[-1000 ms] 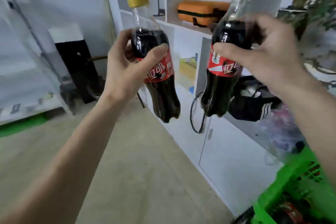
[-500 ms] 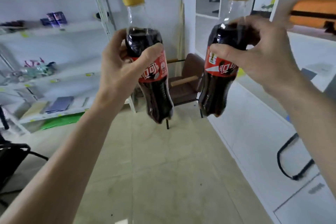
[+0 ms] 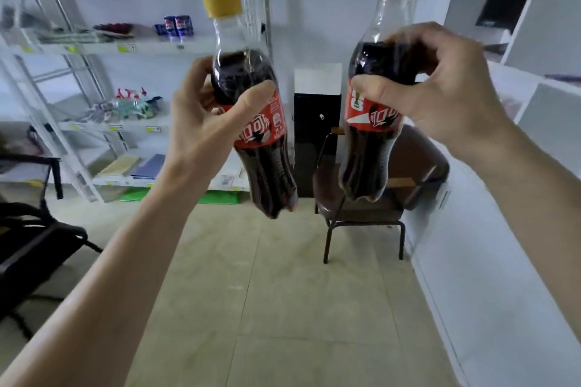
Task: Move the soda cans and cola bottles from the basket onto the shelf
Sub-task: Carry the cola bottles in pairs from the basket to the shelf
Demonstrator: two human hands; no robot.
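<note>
You have both arms stretched forward and raised, each hand carrying 1 cola bottle in mid-air above the floor. Your left hand (image 3: 204, 122) is wrapped round the left bottle (image 3: 251, 122) at its upper body, thumb laid across the front just above the red label and fingers curled behind; that bottle tilts a little, its yellow cap leaning left and its base swinging right. Your right hand (image 3: 440, 85) clamps the right bottle (image 3: 374, 110) from the right side, fingers arched over the shoulder of the bottle and thumb pressed on the front at the label's top edge; this bottle hangs close to upright. The 2 bottles are apart, neither touching anything but your hands.

Far left stands the white shelf (image 3: 132, 49), where 2 blue soda cans (image 3: 177, 27) sit on an upper level. A brown chair (image 3: 377, 195) stands far behind the bottles, beside a white cabinet (image 3: 503, 261) running along the right.
</note>
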